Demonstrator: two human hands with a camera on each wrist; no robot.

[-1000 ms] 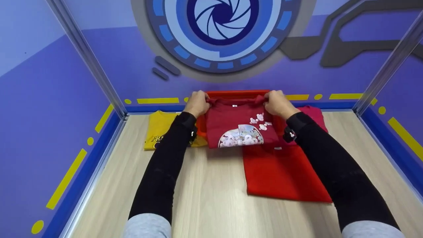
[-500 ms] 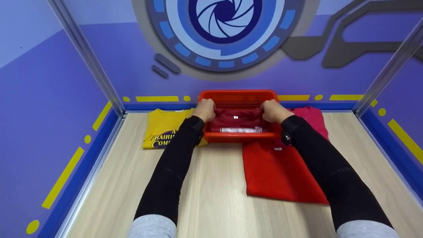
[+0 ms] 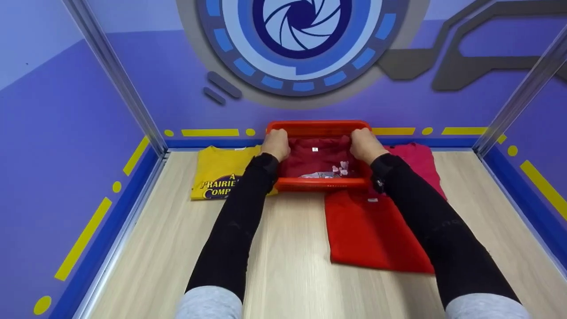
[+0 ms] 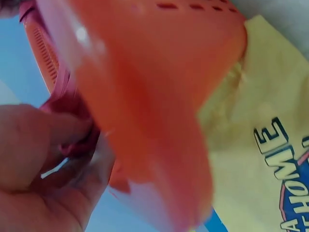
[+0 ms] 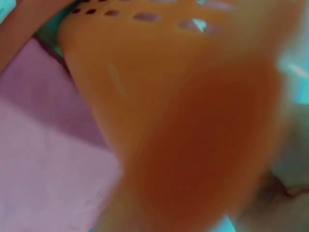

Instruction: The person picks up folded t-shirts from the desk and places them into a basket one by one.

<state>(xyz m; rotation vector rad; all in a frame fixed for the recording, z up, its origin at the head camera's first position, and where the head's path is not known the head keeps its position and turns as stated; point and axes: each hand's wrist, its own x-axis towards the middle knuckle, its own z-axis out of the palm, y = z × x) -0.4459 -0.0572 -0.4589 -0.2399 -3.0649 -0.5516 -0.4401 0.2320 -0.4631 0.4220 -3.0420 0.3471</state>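
Note:
A folded dark red T-shirt (image 3: 315, 160) with a pale print lies inside the orange-red plastic basket (image 3: 320, 183) against the back wall. Its collar faces the wall. My left hand (image 3: 277, 144) holds the shirt's left shoulder inside the basket's left rim; in the left wrist view, thumb and fingers of that hand (image 4: 53, 164) pinch the bunched cloth. At the opposite shoulder, my right hand (image 3: 366, 145) grips the shirt with curled fingers. The blurred basket wall (image 5: 111, 87) hides most of the right hand in the right wrist view.
Left of the basket lies a folded yellow T-shirt (image 3: 217, 170) with dark lettering. A pink T-shirt (image 3: 418, 164) is at its right, partly behind my right arm. In front, a folded red T-shirt (image 3: 372, 235) lies on the wooden table (image 3: 288, 248). Purple panels enclose the sides.
Both hands have lowered the dark red T-shirt from above the basket into it, then shifted slightly toward the back wall. More of its print shows now than half a second ago.

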